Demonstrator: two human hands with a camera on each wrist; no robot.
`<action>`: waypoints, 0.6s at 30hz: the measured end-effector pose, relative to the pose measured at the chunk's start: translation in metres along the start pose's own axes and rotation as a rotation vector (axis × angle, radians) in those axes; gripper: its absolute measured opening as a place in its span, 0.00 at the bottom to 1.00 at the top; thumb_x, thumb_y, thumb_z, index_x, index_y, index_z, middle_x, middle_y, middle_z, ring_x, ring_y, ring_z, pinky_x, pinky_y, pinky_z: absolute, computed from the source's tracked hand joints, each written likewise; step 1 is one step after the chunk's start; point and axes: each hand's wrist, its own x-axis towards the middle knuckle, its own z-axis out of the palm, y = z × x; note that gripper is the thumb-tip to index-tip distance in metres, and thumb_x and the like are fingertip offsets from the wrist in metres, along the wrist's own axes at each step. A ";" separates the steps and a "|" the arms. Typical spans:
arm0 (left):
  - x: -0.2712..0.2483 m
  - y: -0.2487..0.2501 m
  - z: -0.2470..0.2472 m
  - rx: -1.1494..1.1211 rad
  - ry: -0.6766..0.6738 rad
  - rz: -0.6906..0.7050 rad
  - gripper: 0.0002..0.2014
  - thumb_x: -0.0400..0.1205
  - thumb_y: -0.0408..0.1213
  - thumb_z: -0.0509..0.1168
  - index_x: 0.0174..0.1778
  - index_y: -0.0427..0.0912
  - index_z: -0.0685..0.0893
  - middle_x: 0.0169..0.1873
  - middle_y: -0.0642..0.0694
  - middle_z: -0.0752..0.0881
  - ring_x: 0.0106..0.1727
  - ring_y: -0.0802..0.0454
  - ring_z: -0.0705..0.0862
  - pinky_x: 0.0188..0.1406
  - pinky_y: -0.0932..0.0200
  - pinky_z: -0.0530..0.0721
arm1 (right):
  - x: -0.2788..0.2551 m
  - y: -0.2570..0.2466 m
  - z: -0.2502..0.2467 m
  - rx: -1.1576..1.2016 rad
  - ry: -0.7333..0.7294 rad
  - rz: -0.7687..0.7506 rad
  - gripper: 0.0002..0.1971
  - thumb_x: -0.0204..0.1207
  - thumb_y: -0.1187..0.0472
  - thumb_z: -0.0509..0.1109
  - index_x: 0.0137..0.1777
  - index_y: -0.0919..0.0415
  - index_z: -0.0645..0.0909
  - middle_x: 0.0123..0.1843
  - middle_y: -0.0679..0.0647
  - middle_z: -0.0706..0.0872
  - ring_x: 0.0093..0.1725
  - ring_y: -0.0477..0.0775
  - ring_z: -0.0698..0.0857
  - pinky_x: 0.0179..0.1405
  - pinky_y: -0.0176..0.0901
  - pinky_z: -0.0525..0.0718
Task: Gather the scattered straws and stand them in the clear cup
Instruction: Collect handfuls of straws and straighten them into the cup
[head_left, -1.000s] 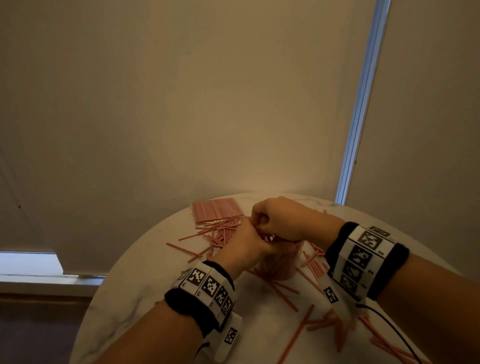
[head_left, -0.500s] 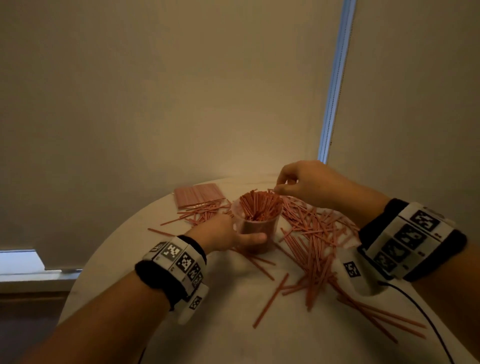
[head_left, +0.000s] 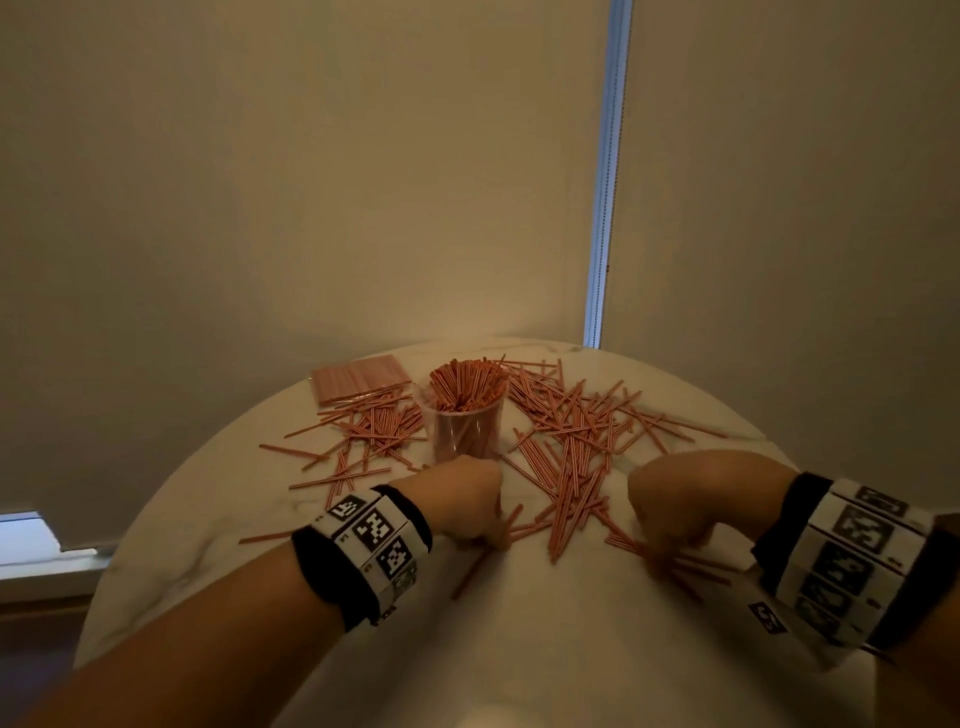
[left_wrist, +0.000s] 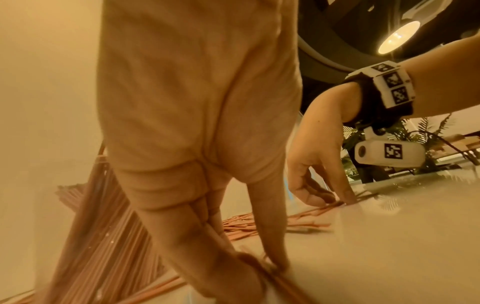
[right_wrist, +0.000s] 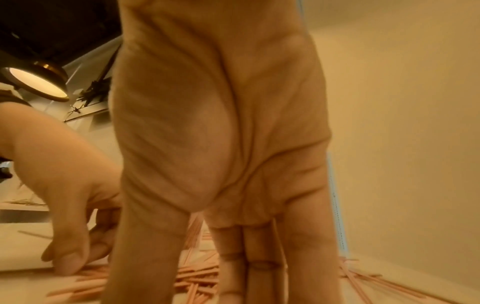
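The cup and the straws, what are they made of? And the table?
The cup looks like clear plastic: you can see the straws through its wall. The loose straws look like matte pink paper or thin plastic; I can't tell which. The table looks like polished pale marble, or a lookalike, with faint grey veins and a sheen.

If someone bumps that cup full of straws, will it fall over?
It might. The clear cup looks thin and light, and the straws packed in it stick up above its rim, so it is probably top-heavy. It stands free on the table, neither hand holding it, so a bump could slide or tip it.
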 end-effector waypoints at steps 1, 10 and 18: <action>0.000 0.003 -0.001 -0.007 -0.021 -0.002 0.16 0.80 0.46 0.77 0.54 0.35 0.92 0.44 0.44 0.92 0.47 0.43 0.89 0.44 0.52 0.88 | -0.002 -0.001 0.001 -0.006 0.008 -0.034 0.14 0.72 0.49 0.80 0.42 0.61 0.85 0.35 0.50 0.85 0.31 0.48 0.82 0.30 0.36 0.82; -0.001 0.000 -0.005 -0.065 0.085 -0.042 0.12 0.83 0.38 0.72 0.57 0.34 0.89 0.51 0.39 0.92 0.48 0.44 0.89 0.50 0.52 0.90 | 0.012 0.005 -0.003 -0.146 0.271 -0.273 0.06 0.75 0.53 0.74 0.51 0.49 0.84 0.45 0.45 0.86 0.43 0.48 0.82 0.37 0.39 0.78; 0.024 0.033 -0.008 -0.102 0.096 -0.019 0.24 0.80 0.64 0.70 0.52 0.44 0.85 0.43 0.47 0.87 0.41 0.53 0.84 0.40 0.58 0.85 | 0.069 0.008 -0.025 -0.353 0.625 -0.322 0.42 0.73 0.64 0.75 0.82 0.44 0.57 0.74 0.54 0.71 0.61 0.55 0.81 0.35 0.41 0.81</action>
